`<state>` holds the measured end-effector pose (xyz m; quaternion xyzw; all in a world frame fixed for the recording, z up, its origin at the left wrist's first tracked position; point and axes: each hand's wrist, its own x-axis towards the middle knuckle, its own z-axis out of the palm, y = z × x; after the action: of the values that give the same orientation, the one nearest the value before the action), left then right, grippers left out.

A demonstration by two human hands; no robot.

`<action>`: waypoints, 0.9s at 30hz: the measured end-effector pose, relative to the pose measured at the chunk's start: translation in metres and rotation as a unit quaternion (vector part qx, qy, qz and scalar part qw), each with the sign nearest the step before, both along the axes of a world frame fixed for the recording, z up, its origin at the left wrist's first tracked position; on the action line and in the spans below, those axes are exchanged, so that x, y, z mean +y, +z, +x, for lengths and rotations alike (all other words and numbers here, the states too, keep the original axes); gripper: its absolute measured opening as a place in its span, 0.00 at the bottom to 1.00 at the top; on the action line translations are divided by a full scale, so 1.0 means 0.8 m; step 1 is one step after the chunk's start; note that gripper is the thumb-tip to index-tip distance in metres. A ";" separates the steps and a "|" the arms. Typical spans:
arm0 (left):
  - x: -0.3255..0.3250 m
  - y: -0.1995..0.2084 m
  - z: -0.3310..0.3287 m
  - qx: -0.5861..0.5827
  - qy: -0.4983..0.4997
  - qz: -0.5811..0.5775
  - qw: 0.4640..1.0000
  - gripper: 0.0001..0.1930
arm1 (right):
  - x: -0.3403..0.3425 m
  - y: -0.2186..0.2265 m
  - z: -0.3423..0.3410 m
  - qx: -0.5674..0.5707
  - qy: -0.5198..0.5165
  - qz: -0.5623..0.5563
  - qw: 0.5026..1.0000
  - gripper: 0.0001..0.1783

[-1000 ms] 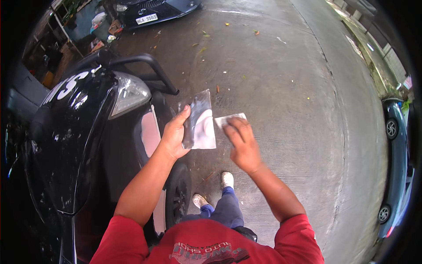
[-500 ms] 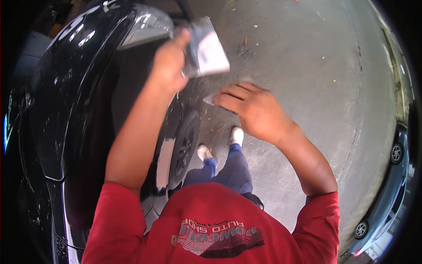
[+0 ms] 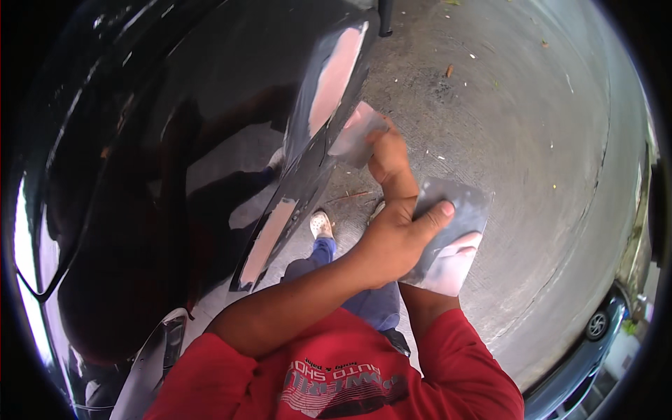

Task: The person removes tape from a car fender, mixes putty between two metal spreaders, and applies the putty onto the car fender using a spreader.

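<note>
My left hand (image 3: pixel 395 245) grips a flat grey metal plate (image 3: pixel 455 213), thumb on top. A smear of pale pink body filler (image 3: pixel 455 262) covers the plate's lower part. Beyond it, my right hand (image 3: pixel 388 154) pinches a thin grey spreader (image 3: pixel 355 140) with pink filler near its far end. The spreader lies at the edge of the black car's panel (image 3: pixel 203 133), between two pink filler patches; whether it presses on the panel I cannot tell. The longer patch (image 3: pixel 332 87) is farther off, the shorter patch (image 3: pixel 269 241) nearer me. The plate hides part of my right forearm.
Glossy bodywork fills the left side, mirroring my arms. Grey concrete floor (image 3: pixel 532 140) with small debris (image 3: pixel 449 71) spreads to the right. My shoe (image 3: pixel 321 225) stands close beside the car's edge. Another car, blue-grey (image 3: pixel 581 357), is at the lower right.
My left hand has brought the plate down and right, across my right forearm. My right hand has moved the spreader up to the panel edge. The view has shifted along the car.
</note>
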<state>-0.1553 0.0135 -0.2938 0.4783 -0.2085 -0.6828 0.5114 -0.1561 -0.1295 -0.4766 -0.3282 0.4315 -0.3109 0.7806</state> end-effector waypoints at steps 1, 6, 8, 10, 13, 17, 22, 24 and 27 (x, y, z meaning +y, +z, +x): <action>0.007 -0.009 -0.003 0.032 0.012 -0.009 0.999 0.26 | -0.006 -0.003 0.005 -0.017 0.004 0.018 1.000 0.37; 0.021 -0.015 0.018 0.038 0.003 -0.026 0.999 0.25 | -0.007 -0.006 0.024 -0.017 0.011 0.034 0.999 0.33; 0.026 -0.015 0.024 0.035 -0.011 -0.022 0.999 0.23 | -0.007 -0.005 0.028 -0.009 0.023 0.025 0.999 0.33; 0.030 -0.017 0.025 0.041 0.001 -0.032 0.999 0.23 | -0.005 -0.005 0.032 -0.014 0.017 0.018 1.000 0.33; 0.037 -0.018 0.027 0.063 0.007 -0.029 0.998 0.22 | -0.002 0.002 0.037 0.002 0.008 0.034 0.999 0.30; 0.045 -0.015 0.035 0.056 0.009 -0.040 0.998 0.22 | -0.011 0.006 0.030 0.055 0.009 0.125 0.991 0.23; 0.045 -0.015 0.036 0.038 0.000 0.028 0.999 0.27 | -0.029 -0.004 0.009 0.060 -0.009 0.115 0.992 0.19; 0.046 -0.013 0.039 0.038 0.012 0.019 0.999 0.26 | -0.031 0.018 0.009 0.036 -0.015 0.105 0.994 0.18; 0.049 -0.006 0.047 0.048 0.032 0.010 0.998 0.25 | -0.034 0.051 0.012 0.032 -0.067 0.040 0.996 0.19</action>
<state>-0.1177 0.0526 -0.2983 0.4567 -0.1619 -0.6900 0.5377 -0.1465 -0.1570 -0.4358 -0.2766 0.4891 -0.3341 0.7567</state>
